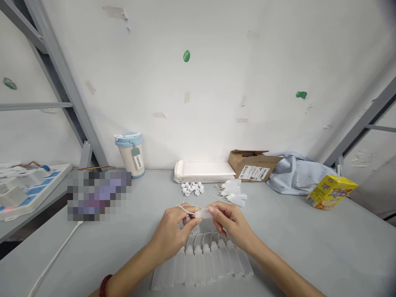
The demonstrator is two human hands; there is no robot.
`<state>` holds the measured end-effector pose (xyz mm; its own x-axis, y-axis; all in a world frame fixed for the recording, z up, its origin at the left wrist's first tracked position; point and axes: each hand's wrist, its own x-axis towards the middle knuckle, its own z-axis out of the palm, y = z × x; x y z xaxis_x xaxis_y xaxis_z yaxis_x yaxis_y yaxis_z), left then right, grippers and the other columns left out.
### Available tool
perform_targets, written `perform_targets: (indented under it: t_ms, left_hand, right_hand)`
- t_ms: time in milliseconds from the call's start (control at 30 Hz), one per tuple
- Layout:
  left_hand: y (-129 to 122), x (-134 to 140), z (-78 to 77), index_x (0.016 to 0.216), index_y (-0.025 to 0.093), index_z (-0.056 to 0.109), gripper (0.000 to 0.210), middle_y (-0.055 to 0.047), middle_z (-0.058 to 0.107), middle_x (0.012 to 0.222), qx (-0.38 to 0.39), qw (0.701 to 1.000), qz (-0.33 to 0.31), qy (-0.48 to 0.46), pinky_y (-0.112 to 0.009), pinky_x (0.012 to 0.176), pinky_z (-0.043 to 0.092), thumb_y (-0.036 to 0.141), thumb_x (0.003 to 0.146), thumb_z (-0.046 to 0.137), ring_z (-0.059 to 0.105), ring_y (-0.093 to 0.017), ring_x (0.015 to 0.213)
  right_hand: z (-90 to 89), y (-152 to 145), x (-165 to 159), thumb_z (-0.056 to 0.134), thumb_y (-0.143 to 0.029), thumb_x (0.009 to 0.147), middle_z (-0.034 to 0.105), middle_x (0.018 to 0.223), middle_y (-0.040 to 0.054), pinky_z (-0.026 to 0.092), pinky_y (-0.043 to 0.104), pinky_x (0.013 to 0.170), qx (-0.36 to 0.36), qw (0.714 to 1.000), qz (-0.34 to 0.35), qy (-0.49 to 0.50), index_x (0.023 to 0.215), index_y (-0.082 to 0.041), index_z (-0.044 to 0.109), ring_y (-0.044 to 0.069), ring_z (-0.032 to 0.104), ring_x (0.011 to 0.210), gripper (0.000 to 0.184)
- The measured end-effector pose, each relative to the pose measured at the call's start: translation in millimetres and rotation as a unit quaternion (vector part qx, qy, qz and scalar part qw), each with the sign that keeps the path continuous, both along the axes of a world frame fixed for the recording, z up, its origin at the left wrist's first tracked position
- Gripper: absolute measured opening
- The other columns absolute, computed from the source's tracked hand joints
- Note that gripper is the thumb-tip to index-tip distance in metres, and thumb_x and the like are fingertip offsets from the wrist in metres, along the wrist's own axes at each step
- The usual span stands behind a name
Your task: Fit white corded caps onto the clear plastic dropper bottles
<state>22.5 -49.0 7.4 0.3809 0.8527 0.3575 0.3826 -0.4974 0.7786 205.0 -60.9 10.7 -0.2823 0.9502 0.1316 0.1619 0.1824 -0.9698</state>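
A small translucent plastic bottle (204,213) lies nearly level between my two hands, above the desk. My left hand (176,226) pinches its capped end, where a thin pale cord loops over the fingers. At the other end, the fingers of my right hand (230,222) are closed on the bottle's body. Just below the hands, several longer translucent bottles (199,266) lie side by side in a row, their corded necks pointing away from me. Beyond my hands sits a loose cluster of small white caps (192,188). Right of the caps are several small corded bottles (232,190).
At the back stand a stack of white trays (206,170), an open cardboard box (255,167) and a bunched blue cloth (297,173). A yellow drink carton (331,192) is at right. On the left are a lidded cup (131,156), a power strip (34,189) and a white cable (55,258).
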Motion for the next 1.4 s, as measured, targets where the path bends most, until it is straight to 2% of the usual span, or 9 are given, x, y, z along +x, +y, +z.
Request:
perform_targets:
  t_ms: [167, 333, 533, 767, 867, 967, 1067, 1167, 1400]
  left_hand:
    - [0.3, -3.2, 6.2, 0.075, 0.018, 0.066, 0.029, -0.002, 0.065, 0.078, -0.103, 0.994, -0.036, 0.0, -0.022, 0.062, 0.043, 0.039, 0.085, 0.048, 0.055, -0.014, 0.071]
    - [1.1, -3.3, 9.4, 0.061, 0.015, 0.058, 0.04, 0.001, 0.056, 0.06, -0.149, 0.987, -0.066, 0.002, -0.02, 0.054, 0.04, 0.042, 0.087, 0.042, 0.05, -0.011, 0.056]
    - [-1.4, 1.0, 1.5, 0.071, 0.016, 0.062, 0.022, 0.0, 0.059, 0.063, 0.028, 0.999, -0.044, 0.004, -0.023, 0.063, 0.042, 0.027, 0.085, 0.05, 0.052, -0.013, 0.061]
    - [0.4, 1.8, -16.4, 0.091, 0.015, 0.06, 0.014, -0.004, 0.061, 0.072, 0.237, 0.969, -0.054, 0.044, -0.026, 0.06, 0.041, 0.013, 0.087, 0.046, 0.051, -0.015, 0.065]
    - [1.8, 1.7, -15.1, 0.094, 0.016, 0.06, 0.015, -0.005, 0.062, 0.076, 0.228, 0.971, -0.052, 0.054, -0.026, 0.063, 0.043, 0.015, 0.087, 0.047, 0.053, -0.015, 0.068]
    - [8.4, -2.8, -7.5, 0.097, 0.018, 0.062, 0.017, -0.005, 0.065, 0.085, 0.157, 0.986, -0.028, 0.038, -0.025, 0.067, 0.046, 0.02, 0.086, 0.049, 0.057, -0.014, 0.072]
    - [23.6, -13.4, -2.6, 0.093, 0.02, 0.064, 0.022, -0.005, 0.065, 0.089, 0.104, 0.991, 0.037, 0.076, -0.024, 0.065, 0.046, 0.022, 0.088, 0.043, 0.058, -0.015, 0.075]
    - [42.5, -24.5, -5.2, 0.091, 0.018, 0.066, 0.025, -0.005, 0.066, 0.087, 0.093, 0.98, 0.08, 0.155, -0.027, 0.068, 0.047, 0.02, 0.087, 0.041, 0.058, -0.017, 0.079]
    - [73.6, -25.4, -10.9, 0.1, 0.017, 0.064, 0.027, -0.008, 0.062, 0.095, 0.114, 0.959, 0.025, 0.259, -0.033, 0.082, 0.044, 0.011, 0.082, 0.045, 0.054, -0.022, 0.093]
  right_hand:
    - [2.9, -1.2, 1.0, 0.045, -0.046, 0.085, 0.038, 0.046, -0.0071, 0.03, 0.02, 0.04, 0.014, 1.0, -0.003, -0.003, 0.074, -0.015, 0.056, 0.006, 0.035, 0.038, 0.034]
    - [-0.1, -2.8, 0.7, 0.045, -0.047, 0.085, 0.035, 0.044, -0.0081, 0.029, 0.019, 0.037, 0.002, 1.0, 0.005, -0.001, 0.07, -0.016, 0.052, 0.005, 0.032, 0.036, 0.036]
    - [-7.6, 2.9, -1.6, 0.047, -0.051, 0.082, 0.027, 0.043, -0.0103, 0.03, 0.017, 0.031, -0.046, 0.998, -0.01, 0.04, 0.057, -0.02, 0.034, 0.004, 0.029, 0.033, 0.042]
    - [-5.4, 5.5, -2.2, 0.051, -0.057, 0.076, 0.021, 0.042, -0.0116, 0.031, 0.017, 0.027, -0.127, 0.99, -0.007, 0.054, 0.055, -0.021, 0.028, 0.003, 0.025, 0.03, 0.047]
    - [-1.8, 5.9, -1.8, 0.05, -0.058, 0.076, 0.022, 0.043, -0.0112, 0.03, 0.018, 0.029, -0.137, 0.989, -0.005, 0.048, 0.055, -0.021, 0.029, 0.004, 0.024, 0.031, 0.047]
    - [2.3, 10.4, 6.3, 0.044, -0.055, 0.082, 0.03, 0.042, -0.0082, 0.033, 0.021, 0.036, -0.041, 0.997, -0.058, -0.026, 0.054, -0.02, 0.034, 0.007, 0.033, 0.034, 0.045]
    - [3.1, 20.4, 24.1, 0.038, -0.046, 0.087, 0.046, 0.05, -0.0024, 0.036, 0.024, 0.047, 0.122, 0.964, -0.162, -0.171, 0.069, -0.017, 0.053, 0.011, 0.044, 0.045, 0.037]
    - [-0.2, 32.0, 43.1, 0.036, -0.038, 0.089, 0.06, 0.07, 0.005, 0.038, 0.027, 0.057, 0.21, 0.91, -0.177, -0.311, 0.096, -0.015, 0.058, 0.016, 0.052, 0.058, 0.033]
    - [-0.1, 39.4, 60.6, 0.043, -0.024, 0.085, 0.064, 0.075, 0.0086, 0.037, 0.028, 0.058, 0.196, 0.834, -0.121, -0.501, 0.092, -0.016, 0.065, 0.02, 0.057, 0.064, 0.025]
